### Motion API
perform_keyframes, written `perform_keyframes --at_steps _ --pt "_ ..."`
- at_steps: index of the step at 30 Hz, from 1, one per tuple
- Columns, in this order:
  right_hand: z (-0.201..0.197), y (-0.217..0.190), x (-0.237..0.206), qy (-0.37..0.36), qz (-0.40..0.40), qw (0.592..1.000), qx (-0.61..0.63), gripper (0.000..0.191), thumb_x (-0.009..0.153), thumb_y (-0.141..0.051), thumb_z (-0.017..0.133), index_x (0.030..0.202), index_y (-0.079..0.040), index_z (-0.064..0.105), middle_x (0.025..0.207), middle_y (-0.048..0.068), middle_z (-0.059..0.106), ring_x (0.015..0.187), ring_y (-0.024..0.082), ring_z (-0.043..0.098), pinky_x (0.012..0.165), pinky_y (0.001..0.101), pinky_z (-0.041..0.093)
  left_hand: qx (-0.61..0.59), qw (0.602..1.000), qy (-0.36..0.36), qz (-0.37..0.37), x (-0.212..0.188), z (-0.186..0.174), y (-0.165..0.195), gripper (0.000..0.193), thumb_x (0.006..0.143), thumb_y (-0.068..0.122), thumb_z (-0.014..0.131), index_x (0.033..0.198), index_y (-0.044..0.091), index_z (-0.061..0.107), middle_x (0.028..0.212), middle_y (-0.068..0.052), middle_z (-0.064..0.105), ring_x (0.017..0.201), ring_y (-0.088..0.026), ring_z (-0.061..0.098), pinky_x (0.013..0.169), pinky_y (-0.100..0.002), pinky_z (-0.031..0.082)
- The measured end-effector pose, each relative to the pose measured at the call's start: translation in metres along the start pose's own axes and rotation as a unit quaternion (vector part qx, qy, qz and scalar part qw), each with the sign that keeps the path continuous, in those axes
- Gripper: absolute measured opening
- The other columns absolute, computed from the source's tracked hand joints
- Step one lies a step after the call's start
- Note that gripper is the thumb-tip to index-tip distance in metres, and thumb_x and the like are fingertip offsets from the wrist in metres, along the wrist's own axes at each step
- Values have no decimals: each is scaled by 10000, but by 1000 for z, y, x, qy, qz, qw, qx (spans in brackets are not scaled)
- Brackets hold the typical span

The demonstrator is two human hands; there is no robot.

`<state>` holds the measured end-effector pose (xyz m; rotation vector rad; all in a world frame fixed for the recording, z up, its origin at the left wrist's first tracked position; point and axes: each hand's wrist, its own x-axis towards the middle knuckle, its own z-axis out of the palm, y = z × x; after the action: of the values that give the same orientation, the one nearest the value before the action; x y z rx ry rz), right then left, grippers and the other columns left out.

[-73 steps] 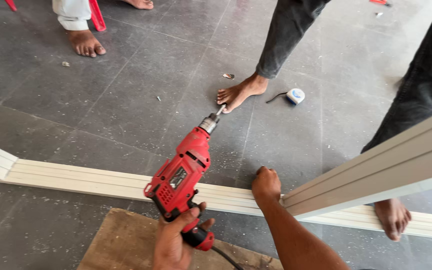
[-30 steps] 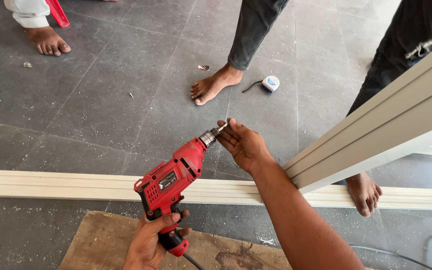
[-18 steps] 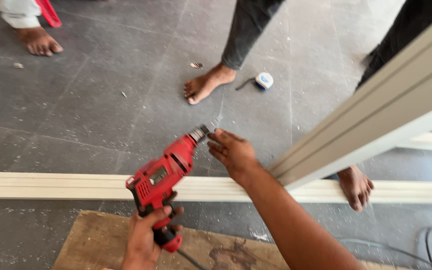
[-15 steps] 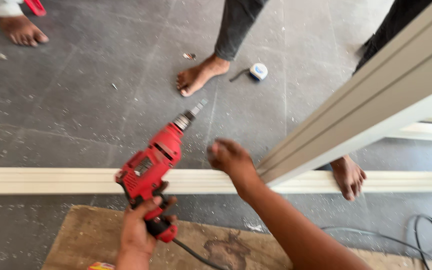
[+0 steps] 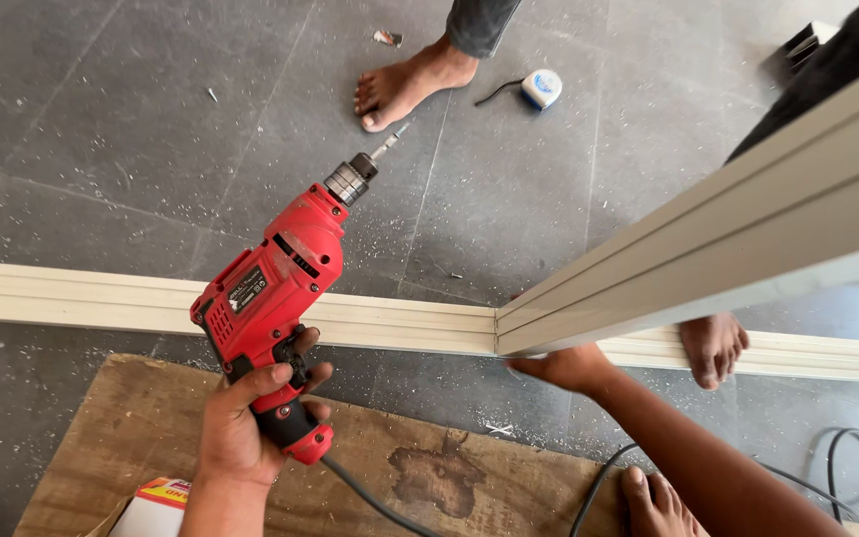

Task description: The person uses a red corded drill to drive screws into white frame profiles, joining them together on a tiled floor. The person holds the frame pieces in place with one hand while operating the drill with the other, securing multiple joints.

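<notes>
Red corded electric drill [image 5: 275, 298] gripped by its handle in left hand [image 5: 246, 423], bit pointing up and away over grey tiled floor [image 5: 131, 129]. Right hand [image 5: 569, 366] closed under the end of raised cream plastic frame profile [image 5: 738, 249], touching it where it meets the floor profile [image 5: 82, 298]. Brown wooden board [image 5: 429, 467] below both hands.

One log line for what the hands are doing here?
left hand: grips red drill | right hand: under raised cream frame piece | drill bit: in air
</notes>
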<state>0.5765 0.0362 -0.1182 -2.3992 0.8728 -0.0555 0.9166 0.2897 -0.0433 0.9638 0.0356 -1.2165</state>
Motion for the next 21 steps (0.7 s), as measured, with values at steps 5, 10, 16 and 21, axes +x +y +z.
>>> perform_keyframes --at_steps 5,10,16,21 --pt "21 12 19 -114 121 985 48 414 790 -395 825 1142 -204 720 1085 2 764 1044 180 713 910 348 564 34 999 17 -13 0 -2 -3 649 722 125 718 1358 80 599 1211 -137 719 915 -303 726 530 -415 608" --pt "15 3 24 -91 78 993 3 409 784 -426 804 1094 -191 676 991 -13 702 928 181 667 829 354 548 38 999 15 -29 3 1 -7 641 717 120 741 1339 51 603 1181 -149 721 915 -312 730 524 -419 609" --pt "2 -8 36 -156 -26 958 -239 332 927 -502 660 1009 -185 601 917 0 610 846 191 589 850 359 517 57 997 30 -48 2 6 -9 646 691 114 750 1321 50 619 1156 -164 733 884 -310 736 498 -407 608" --pt "16 -2 28 -103 -25 972 -210 394 893 -507 658 1089 -176 576 983 8 606 887 196 592 825 376 529 56 997 22 -42 2 9 -12 635 696 105 755 1310 40 607 1151 -185 738 883 -320 738 491 -404 607"
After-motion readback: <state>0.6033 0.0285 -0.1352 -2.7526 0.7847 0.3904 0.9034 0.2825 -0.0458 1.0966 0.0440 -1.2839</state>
